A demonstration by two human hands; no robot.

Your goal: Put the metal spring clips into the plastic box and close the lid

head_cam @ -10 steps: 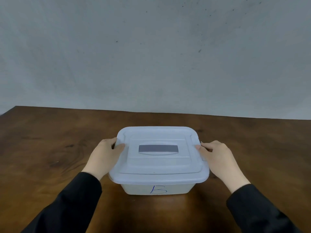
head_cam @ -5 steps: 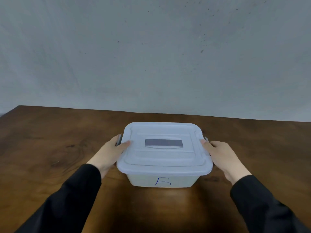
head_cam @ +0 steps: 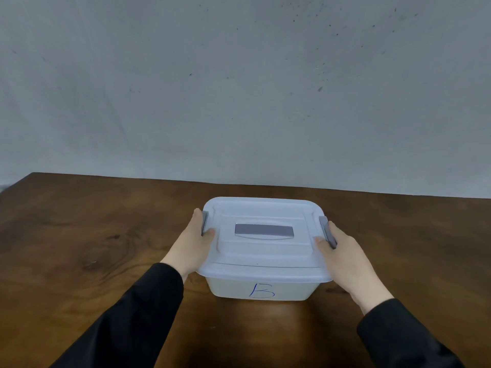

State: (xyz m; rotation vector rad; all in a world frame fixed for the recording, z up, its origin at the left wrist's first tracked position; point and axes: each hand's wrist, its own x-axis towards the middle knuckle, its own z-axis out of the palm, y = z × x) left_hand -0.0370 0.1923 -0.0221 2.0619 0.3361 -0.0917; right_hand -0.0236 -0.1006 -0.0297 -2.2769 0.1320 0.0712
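Observation:
A white plastic box [head_cam: 261, 289] marked with a blue letter B stands on the brown wooden table. Its pale lid [head_cam: 263, 251] sits on top, with a grey handle [head_cam: 264, 231] in the middle. My left hand [head_cam: 190, 245] grips the grey latch [head_cam: 204, 223] on the box's left side, thumb on the lid. At the opposite side my right hand [head_cam: 345, 257] holds the other grey latch [head_cam: 328, 232], which is folded up against the lid edge. No metal spring clips show; the inside of the box is hidden.
The wooden table [head_cam: 79, 248] stretches out on both sides of the box, its far edge meeting a grey wall [head_cam: 239, 88]. Black sleeves cover both forearms at the bottom of the view.
Both hands have slid from the lid's edges onto the side latches and swung them up against the lid. The box appears slightly farther right in view.

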